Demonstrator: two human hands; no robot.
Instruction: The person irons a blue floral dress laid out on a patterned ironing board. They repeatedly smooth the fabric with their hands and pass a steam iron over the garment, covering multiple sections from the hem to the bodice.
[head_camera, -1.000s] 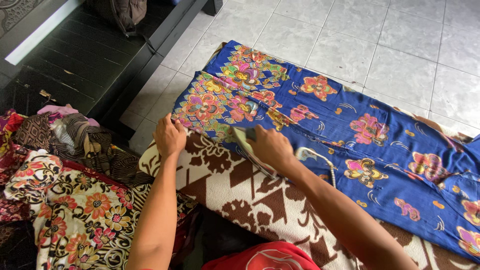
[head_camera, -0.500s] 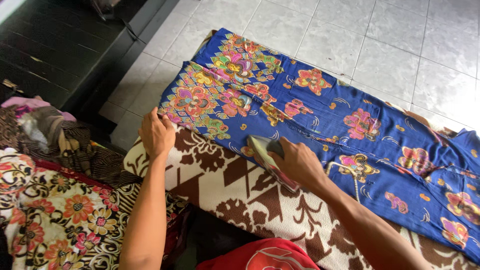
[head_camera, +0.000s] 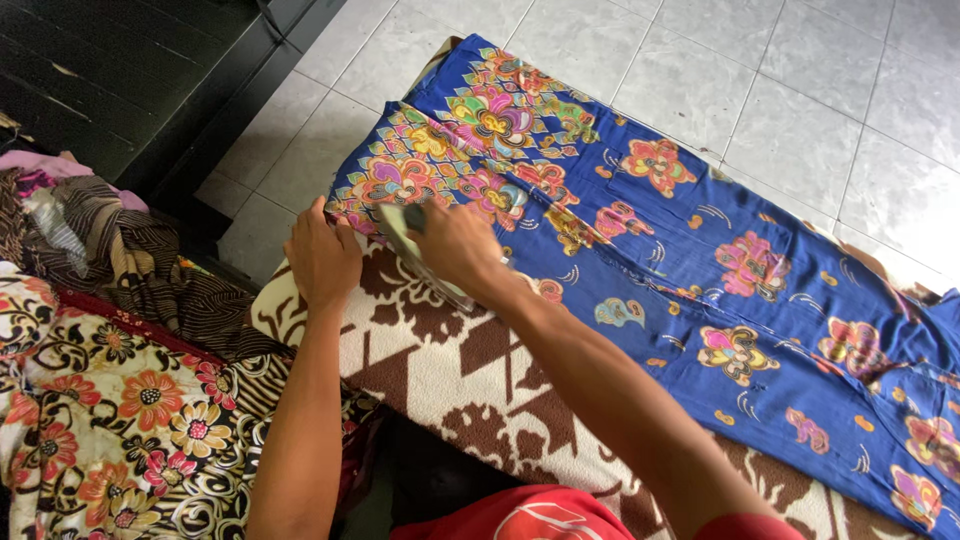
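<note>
1. The right hand (head_camera: 455, 245) was wrapped around the handle of a pale green iron (head_camera: 408, 238), its fingers curled shut on the grip. The iron rested on the blue flowered cloth (head_camera: 640, 250), near that cloth's patterned end.

2. The left hand (head_camera: 322, 258) lay flat just beside the iron, fingers pressed together and bent over the near hem, pinning the cloth against the brown-and-cream blanket (head_camera: 440, 370) that padded the floor.

3. To do this pass well, I judged the left hand should hold the hem taut while staying just clear of the soleplate, since the two hands were close together.

4. The iron looked best guided along the length of the cloth in slow, even strokes, so no crease was pressed in at the border.

5. The far part of the cloth trailed over the white floor tiles (head_camera: 700, 80) and looked rumpled; it would want smoothing flat onto the blanket.

6. A heap of patterned clothes (head_camera: 110, 400) lay to the left, well apart from the iron.
</note>
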